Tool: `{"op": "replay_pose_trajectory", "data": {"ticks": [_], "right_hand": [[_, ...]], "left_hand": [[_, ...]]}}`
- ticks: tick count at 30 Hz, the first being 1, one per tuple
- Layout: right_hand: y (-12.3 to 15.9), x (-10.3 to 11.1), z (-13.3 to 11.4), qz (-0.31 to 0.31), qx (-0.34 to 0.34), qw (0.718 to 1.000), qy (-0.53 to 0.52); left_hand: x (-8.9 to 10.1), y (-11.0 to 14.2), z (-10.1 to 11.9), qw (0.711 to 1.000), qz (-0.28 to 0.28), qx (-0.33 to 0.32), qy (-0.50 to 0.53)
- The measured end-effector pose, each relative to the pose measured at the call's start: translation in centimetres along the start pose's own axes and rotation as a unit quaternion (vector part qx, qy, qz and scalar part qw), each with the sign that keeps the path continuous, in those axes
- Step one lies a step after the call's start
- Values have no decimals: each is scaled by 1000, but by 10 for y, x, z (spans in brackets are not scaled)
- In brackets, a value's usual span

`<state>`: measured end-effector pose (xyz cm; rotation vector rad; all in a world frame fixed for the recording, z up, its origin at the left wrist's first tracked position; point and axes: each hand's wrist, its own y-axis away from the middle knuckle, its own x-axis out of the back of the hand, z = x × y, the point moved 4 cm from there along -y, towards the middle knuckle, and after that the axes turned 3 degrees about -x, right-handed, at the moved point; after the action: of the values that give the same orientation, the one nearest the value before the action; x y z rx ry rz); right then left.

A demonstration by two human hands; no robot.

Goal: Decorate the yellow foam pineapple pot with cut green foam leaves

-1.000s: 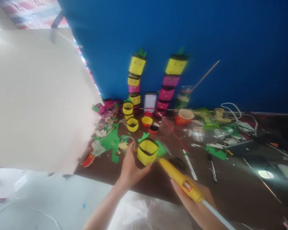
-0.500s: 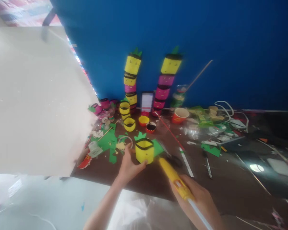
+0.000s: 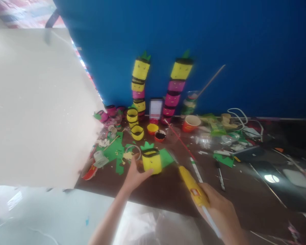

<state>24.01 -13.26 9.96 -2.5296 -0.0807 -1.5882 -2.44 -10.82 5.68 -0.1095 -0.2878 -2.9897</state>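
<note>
My left hand [image 3: 134,176] grips a small yellow foam cup with a black rim [image 3: 151,161], resting low over the dark table [image 3: 168,190]. My right hand [image 3: 219,209] is wrapped round a yellow glue gun [image 3: 192,186] with a white glue stick at its back. The gun's nozzle points up-left toward the cup but sits a short way to its right, apart from it. Green foam leaf pieces [image 3: 165,157] lie just behind the cup.
Two tall stacks of yellow and pink foam cups [image 3: 140,85] [image 3: 177,86] lean on the blue wall. Loose yellow cups [image 3: 137,132], an orange paper cup [image 3: 191,123], green scraps, pens, sticks and white cables [image 3: 242,119] litter the table. A big white board [image 3: 35,109] stands at left.
The glue gun has drawn back to the right, away from the yellow cup. My left hand turned and shifted the cup slightly left.
</note>
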Motion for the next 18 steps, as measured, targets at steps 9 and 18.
{"op": "replay_pose_trajectory", "data": {"ticks": [9, 18], "right_hand": [[-24, -29, 65, 36, -45, 982, 179], [-32, -31, 46, 143, -8, 987, 69]], "left_hand": [[25, -12, -4, 992, -9, -2, 124], [28, -14, -13, 992, -7, -1, 128]]}}
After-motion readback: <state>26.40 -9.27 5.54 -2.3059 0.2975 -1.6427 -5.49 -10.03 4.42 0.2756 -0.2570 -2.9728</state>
